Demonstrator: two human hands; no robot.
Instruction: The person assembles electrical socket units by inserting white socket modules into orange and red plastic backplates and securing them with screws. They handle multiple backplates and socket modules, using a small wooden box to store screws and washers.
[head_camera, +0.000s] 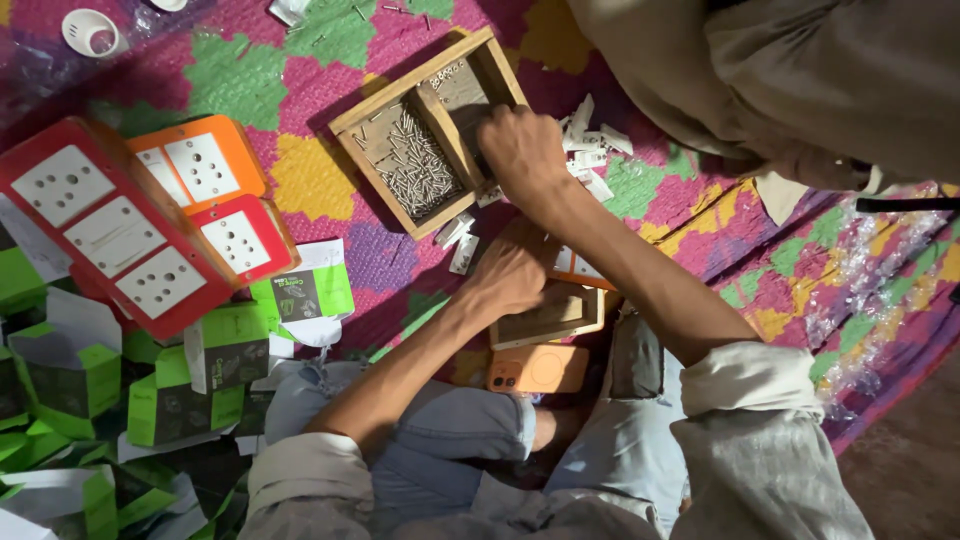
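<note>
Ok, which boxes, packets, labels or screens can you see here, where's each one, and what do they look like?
Green cartons: heap at lower left, small folded boxes, green, black and white.
Flat carton: just right of the red panel, green with a dark picture patch, on white paper.
Clear plastic wrapping: right edge of the mat, crinkled, see-through.
Phone: in the person's lap, back side up, orange, so no screen shows.

— What is the person wearing?
— A light grey shirt; the sleeves are rolled up in thick cuffs near the elbows, leaving the forearms bare.
— And below?
— Pale blue jeans, faded and creased, with a stitched seam showing.
— Anything on the hands?
— No gloves, rings or watch visible; both are bare.
</note>
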